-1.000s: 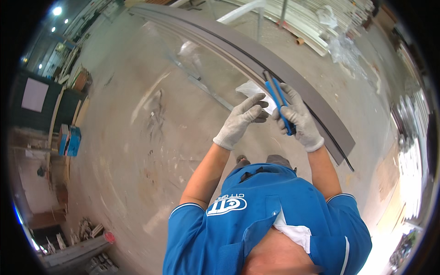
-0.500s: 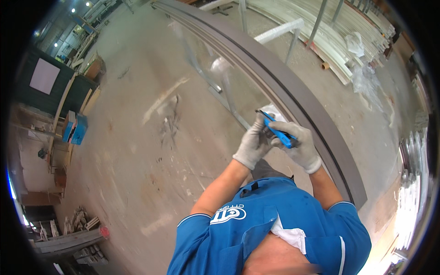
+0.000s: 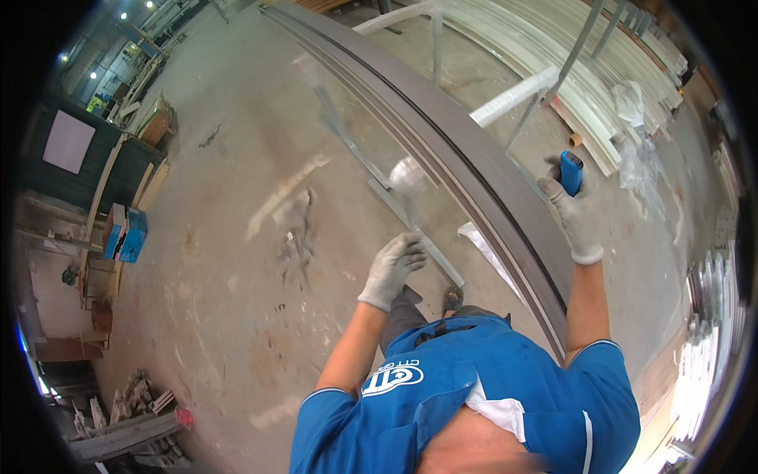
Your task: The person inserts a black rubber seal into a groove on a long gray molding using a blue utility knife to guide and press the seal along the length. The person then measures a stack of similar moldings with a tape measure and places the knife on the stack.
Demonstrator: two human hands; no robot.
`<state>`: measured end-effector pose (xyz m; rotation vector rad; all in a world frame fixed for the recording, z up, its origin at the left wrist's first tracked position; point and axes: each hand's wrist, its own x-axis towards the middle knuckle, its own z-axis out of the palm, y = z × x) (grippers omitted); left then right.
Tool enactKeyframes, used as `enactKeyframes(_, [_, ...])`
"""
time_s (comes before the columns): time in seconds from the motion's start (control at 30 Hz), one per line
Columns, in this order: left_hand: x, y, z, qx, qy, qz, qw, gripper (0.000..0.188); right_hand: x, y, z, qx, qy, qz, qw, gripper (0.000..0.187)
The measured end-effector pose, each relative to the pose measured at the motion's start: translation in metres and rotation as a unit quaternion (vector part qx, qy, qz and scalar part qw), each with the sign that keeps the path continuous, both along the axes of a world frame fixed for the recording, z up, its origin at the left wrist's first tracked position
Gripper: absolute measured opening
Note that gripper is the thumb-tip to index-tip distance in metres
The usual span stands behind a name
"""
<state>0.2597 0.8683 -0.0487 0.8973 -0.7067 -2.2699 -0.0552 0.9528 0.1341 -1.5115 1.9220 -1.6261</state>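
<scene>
The right hand [image 3: 575, 213] grasped a blue tool [image 3: 571, 175], its visible handle running nearly up and down the view, pointing away from the person's body; its tip could not be made out. The left hand [image 3: 392, 270] was free, fingers loosely curled. Between them a long brown profile [image 3: 442, 99] slanted from upper left to lower right.

The grey floor [image 3: 205, 316] has stains [image 3: 296, 229], small lamps [image 3: 93, 75] shine at the upper left, on the left a dark board [image 3: 99, 154] carries a pale sheet [image 3: 68, 142], and long white strips [image 3: 513, 47] are piled at the upper right.
</scene>
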Motion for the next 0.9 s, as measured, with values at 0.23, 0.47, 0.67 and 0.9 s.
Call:
enactKeyframes(0.23, [0.124,-0.131,-0.033,0.015,-0.049,0.115,0.992,0.051,0.006,-0.131,0.001,0.08,-0.12,0.013,0.989,0.046])
enactKeyframes(0.47, [0.181,-0.29,0.008,-0.069,-0.1,0.113,0.986,0.048,-0.01,-0.253,-0.008,0.228,0.194,-0.146,0.943,0.035])
enactKeyframes(0.67, [0.114,-0.408,0.05,-0.152,-0.122,-0.013,0.981,0.044,-0.032,-0.291,-0.046,0.329,0.192,-0.083,0.921,0.036])
enactKeyframes(0.9, [0.032,-0.503,0.074,-0.279,-0.157,-0.158,0.934,0.043,-0.054,-0.334,-0.074,0.464,0.022,0.006,0.886,0.034])
